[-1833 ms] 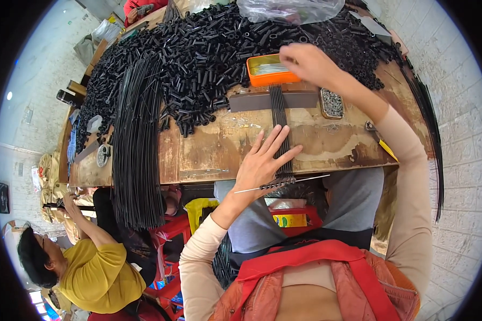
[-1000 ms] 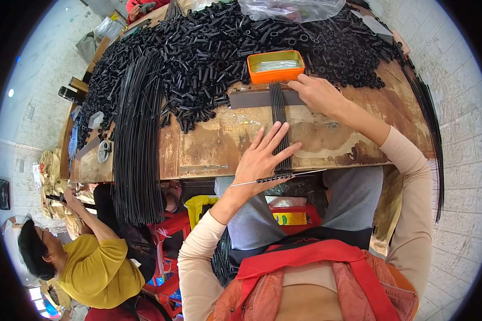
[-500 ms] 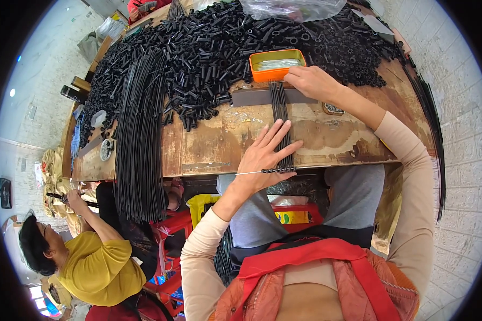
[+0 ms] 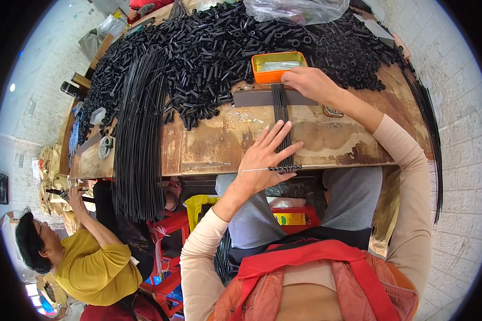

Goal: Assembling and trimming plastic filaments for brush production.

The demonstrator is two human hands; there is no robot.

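Observation:
A narrow row of thin black rods [image 4: 279, 104] runs from the table's front edge toward an orange tin [image 4: 266, 78]. My left hand [image 4: 265, 156] lies across these rods, palm down with its fingers spread. Close to its wrist, a thin metal wire [image 4: 254, 170] leads into a line of small black end pieces [image 4: 285, 169] at the rods' near ends. My right hand [image 4: 305, 83] is at the rods' far ends beside the tin, its fingers pinched together. What they grip is hidden. Thin silvery pins [image 4: 278, 66] lie in the tin. A dark flat strip [image 4: 254, 98] crosses under the rods.
Black tubular parts [image 4: 198, 69] are heaped across the back of the wooden table [image 4: 209, 142]. A thick bundle of black rods [image 4: 139, 144] overhangs the front edge at left. A small container [image 4: 333, 111] sits right of the strip. A co-worker in yellow [image 4: 96, 267] sits at left.
The view has shifted slightly. My hands keep nearly the same places on the rods, and the right fingers have moved only a little. The co-worker's hands have shifted slightly.

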